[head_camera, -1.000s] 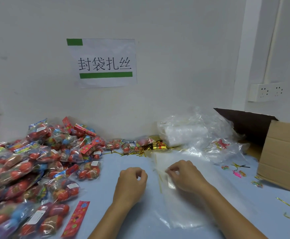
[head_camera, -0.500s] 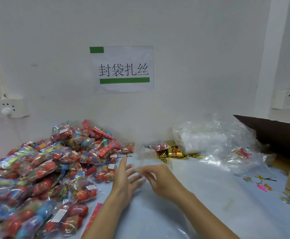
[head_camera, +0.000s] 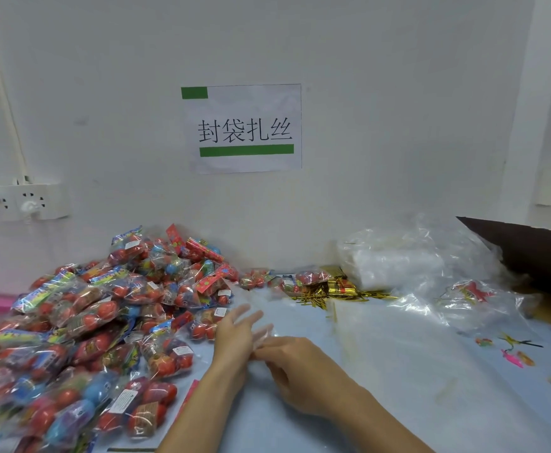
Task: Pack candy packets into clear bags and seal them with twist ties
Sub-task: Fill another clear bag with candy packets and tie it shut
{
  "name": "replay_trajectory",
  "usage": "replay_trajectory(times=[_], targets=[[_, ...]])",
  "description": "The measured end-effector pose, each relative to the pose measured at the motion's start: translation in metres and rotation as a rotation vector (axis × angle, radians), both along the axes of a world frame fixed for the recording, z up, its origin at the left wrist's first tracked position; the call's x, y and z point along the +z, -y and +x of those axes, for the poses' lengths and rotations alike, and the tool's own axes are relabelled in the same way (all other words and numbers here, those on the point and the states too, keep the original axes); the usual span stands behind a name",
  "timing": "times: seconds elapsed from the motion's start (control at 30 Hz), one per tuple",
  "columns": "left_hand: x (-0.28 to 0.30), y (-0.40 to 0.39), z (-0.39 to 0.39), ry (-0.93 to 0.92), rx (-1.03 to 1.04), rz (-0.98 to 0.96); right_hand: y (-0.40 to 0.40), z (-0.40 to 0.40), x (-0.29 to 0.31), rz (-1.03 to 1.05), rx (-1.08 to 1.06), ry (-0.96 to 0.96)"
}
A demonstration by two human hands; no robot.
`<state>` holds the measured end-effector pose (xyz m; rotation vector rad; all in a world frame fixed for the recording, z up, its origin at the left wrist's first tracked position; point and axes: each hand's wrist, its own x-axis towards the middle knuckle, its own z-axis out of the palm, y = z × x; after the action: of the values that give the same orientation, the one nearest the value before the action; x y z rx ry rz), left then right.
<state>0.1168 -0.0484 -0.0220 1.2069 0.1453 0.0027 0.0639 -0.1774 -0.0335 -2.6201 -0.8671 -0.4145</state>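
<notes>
- The left hand (head_camera: 235, 338) hangs over the blue table (head_camera: 398, 371) with its fingers straight and fanned towards the candy pile (head_camera: 81, 325). A film of clear plastic blurs over those fingers, so I judge they are slipped into the mouth of a clear bag (head_camera: 262, 333) to spread it open for filling.
- The right hand (head_camera: 295, 367), just beside the left hand on its far side from the pile, has thumb and fingertips curled together at the bag's edge, seemingly pinching the film so the mouth parts. The film is too thin and blurred to trace the bag's outline.
- The candy pile lies against the left hand's outer side, the nearest packets almost touching it, which suits a short reach. The packets are glossy, crinkled plastic holding round red and blue sweets, with small white labels.
- Beyond the pile, towards the wall, lies a loose scatter of gold twist ties (head_camera: 316, 295): thin, stiff, metallic strips beside gold foil wrapping.
- Further from the pile than the ties sits a stack of clear bags (head_camera: 395, 266), soft, cloudy and slumped in its wrapper.
- A cardboard box (head_camera: 529, 250) with a dark flap stands furthest from the pile.
</notes>
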Motion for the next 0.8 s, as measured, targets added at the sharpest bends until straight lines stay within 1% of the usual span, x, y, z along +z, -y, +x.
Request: replay_trajectory(times=[0.17, 0.3, 0.4, 0.5, 0.67, 0.73, 0.8], targets=[[0.009, -0.004, 0.000, 0.110, 0.019, -0.139, 0.005, 0.003, -0.001, -0.001, -0.073, 0.003], [0.010, -0.012, 0.000, 0.171, -0.010, -0.189, 0.012, 0.007, -0.001, -0.036, -0.221, -0.036], [0.009, -0.013, 0.001, 0.184, -0.024, -0.240, 0.017, 0.008, -0.001, -0.015, -0.298, -0.004], [0.008, -0.014, 0.006, 0.146, 0.015, -0.305, 0.023, 0.011, 0.005, 0.003, -0.368, 0.036], [0.010, -0.027, 0.007, 0.020, 0.062, -0.407, 0.041, 0.017, 0.012, 0.023, -0.524, 0.092], [0.011, -0.029, 0.006, -0.028, 0.033, -0.398, 0.049, 0.017, 0.013, 0.042, -0.573, 0.110], [0.009, -0.030, 0.006, -0.078, 0.029, -0.346, 0.056, 0.016, 0.013, 0.090, -0.597, 0.144]])
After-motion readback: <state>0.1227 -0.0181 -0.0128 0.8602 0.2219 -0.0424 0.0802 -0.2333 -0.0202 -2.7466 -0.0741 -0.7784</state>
